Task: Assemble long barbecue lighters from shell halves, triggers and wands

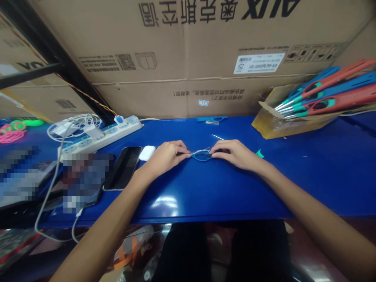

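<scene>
My left hand [170, 154] and my right hand [230, 152] are close together over the blue table. Between them runs a small loop of thin white and blue wires [202, 152]. Fingertips and thumb of my left hand pinch its left end. My right hand pinches the other end, where a small dark part shows at the fingers; its kind is too small to tell. Just behind my right hand lies a thin white stick [217, 137]. A small green piece [260, 153] sits beside my right wrist, and a white earbud case [147, 153] touches the view of my left wrist.
A black phone [123, 168] and a power strip [108, 135] with plugs and white cables stand left. Back right, an open carton [282, 127] holds several red and blue handled tools. A blue tool [212, 118] lies before a large cardboard box [164, 70].
</scene>
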Tool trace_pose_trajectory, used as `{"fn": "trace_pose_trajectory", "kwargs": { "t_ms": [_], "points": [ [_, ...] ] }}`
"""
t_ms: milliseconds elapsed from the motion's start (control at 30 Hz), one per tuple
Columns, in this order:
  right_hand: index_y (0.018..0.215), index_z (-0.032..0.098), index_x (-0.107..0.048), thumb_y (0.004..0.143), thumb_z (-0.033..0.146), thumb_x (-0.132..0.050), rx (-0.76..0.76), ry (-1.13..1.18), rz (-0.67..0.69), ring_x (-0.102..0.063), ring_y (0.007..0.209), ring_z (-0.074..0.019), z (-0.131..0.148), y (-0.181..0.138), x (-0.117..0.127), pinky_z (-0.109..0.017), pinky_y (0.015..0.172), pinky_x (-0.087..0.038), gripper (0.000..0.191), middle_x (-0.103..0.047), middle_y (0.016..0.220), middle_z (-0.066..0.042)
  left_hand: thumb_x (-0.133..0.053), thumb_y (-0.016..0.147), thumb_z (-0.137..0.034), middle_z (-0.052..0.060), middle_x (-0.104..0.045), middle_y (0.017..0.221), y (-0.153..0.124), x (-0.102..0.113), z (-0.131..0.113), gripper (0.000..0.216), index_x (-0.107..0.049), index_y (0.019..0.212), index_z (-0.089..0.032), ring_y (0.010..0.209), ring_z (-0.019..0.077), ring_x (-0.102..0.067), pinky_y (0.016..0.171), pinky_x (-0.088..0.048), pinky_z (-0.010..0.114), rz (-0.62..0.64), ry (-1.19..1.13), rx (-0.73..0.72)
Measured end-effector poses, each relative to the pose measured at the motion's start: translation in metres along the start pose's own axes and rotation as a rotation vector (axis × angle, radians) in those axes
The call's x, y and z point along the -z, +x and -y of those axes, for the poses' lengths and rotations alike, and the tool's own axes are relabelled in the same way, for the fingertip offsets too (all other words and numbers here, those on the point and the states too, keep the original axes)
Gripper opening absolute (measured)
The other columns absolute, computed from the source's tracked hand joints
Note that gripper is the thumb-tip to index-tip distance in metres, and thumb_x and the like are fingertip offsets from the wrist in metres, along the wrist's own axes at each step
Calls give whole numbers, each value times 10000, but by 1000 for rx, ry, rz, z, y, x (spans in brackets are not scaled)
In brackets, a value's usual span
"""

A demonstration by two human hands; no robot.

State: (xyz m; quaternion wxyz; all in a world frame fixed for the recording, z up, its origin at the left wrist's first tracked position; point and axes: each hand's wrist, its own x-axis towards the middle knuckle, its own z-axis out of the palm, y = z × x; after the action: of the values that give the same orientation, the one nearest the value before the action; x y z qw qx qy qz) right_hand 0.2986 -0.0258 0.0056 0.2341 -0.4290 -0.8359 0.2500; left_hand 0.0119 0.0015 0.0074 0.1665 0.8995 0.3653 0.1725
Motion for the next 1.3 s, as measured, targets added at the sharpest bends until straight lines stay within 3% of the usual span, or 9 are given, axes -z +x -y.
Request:
{"fn": "trace_pose_trajectory", "kwargs": {
  "t_ms": [167, 300, 400, 567, 833, 1133, 1300],
  "points": [
    [1059, 222, -706, 902, 423, -700, -119, 57, -3, -602, 689, -152, 1, 0, 2, -305, 671, -453, 256, -753, 977, -32, -649, 980, -284, 42, -740, 1053, 0, 1, -1, 171, -806, 1036, -245, 900, 185, -701, 806, -524, 303, 9, -15, 3],
    [944, 203, -712, 878, 458, -722, -123, 37, -10, -590, 676, -154, 2, 1, 4, -303, 657, -437, 264, -734, 876, -32, -644, 985, -297, 41, -741, 1059, 0, 1, 1, 175, -803, 1039, -248, 911, 189, -701, 813, -526, 305, 2, -21, -10],
    [944, 213, -721, 910, 474, -687, -97, 37, -15, -620, 733, -170, 3, 1, 4, -319, 701, -455, 265, -744, 908, -35, -649, 982, -292, 39, -742, 1064, 0, 0, 2, 171, -804, 1044, -252, 918, 192, -703, 817, -527, 307, 6, -24, -9],
    [917, 230, -736, 979, 398, -603, -19, 63, -41, -678, 964, -213, 3, 1, 1, -370, 901, -475, 223, -769, 1014, -38, -656, 977, -289, 34, -744, 1061, 0, 0, 2, 169, -808, 1045, -259, 912, 190, -706, 812, -525, 306, 9, -18, -4],
    [964, 238, -767, 951, 412, -629, -119, 93, -50, -690, 956, -239, 3, 3, -2, -406, 895, -497, 223, -778, 1049, -55, -649, 981, -275, 38, -745, 1058, 0, 1, 0, 173, -805, 1054, -256, 909, 187, -703, 807, -524, 300, 14, -29, -12],
    [1091, 258, -780, 1028, 375, -522, 74, -71, 3, -678, 1017, -232, -4, 1, -2, -380, 893, -495, 290, -744, 1114, -62, -659, 982, -295, 36, -738, 1069, 0, 0, 2, 172, -806, 1050, -237, 913, 185, -695, 848, -533, 314, 15, -34, 14],
    [1075, 257, -756, 1009, 348, -558, 3, -73, 6, -661, 994, -217, -5, 3, -3, -359, 865, -464, 227, -737, 1100, -38, -657, 983, -288, 42, -734, 1078, 0, 1, 0, 173, -804, 1052, -229, 925, 191, -695, 848, -533, 319, 23, -32, 25]
  ]
}}
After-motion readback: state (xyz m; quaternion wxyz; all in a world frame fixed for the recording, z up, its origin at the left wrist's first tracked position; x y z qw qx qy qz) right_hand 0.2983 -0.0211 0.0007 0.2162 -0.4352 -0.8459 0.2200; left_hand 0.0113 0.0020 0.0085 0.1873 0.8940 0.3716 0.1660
